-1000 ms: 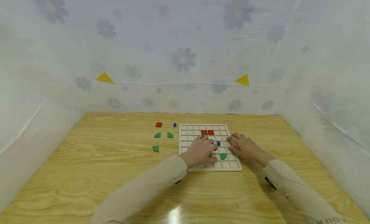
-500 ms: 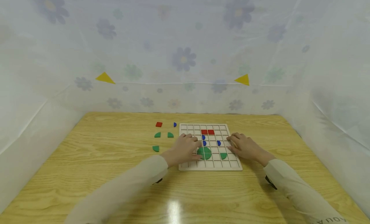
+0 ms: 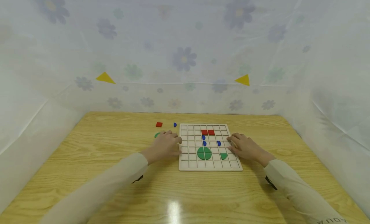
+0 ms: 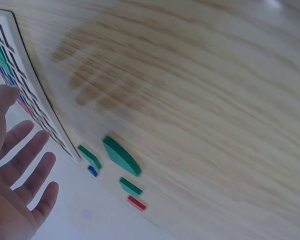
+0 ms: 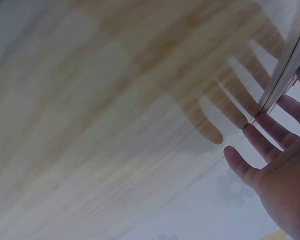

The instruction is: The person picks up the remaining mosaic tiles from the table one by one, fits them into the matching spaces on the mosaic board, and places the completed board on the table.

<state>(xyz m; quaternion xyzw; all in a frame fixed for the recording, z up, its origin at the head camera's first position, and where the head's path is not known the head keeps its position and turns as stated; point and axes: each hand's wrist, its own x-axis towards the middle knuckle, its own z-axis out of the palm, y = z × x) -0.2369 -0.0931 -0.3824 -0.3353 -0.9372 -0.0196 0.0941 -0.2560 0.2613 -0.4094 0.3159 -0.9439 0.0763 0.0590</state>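
My left hand [image 3: 164, 145] hovers over the table just left of the white gridded board [image 3: 189, 164], holding nothing. In the left wrist view its fingers [image 4: 27, 155] are spread apart above several loose pieces. Among these lie a near green quarter-circle piece [image 4: 121, 156], a blue half-circle piece [image 4: 92, 171] and a red square piece [image 4: 136, 203]. In the head view that hand hides most of the loose green pieces. My right hand [image 3: 245, 147] rests its fingertips on the board's right edge, fingers relaxed.
On the board, green quarter-circles form a disc [image 3: 200, 150]; a single green quarter-circle [image 3: 224, 156] lies to its right. Two red squares [image 3: 204, 132] and several blue half-circles [image 3: 219, 143] sit higher up. A patterned white sheet [image 3: 185, 98] walls the wooden table [image 3: 115, 130].
My left hand has moved left off the board to above the loose green pieces, uncovering the green disc and blue half-circles. The right hand has stayed on the board's edge.
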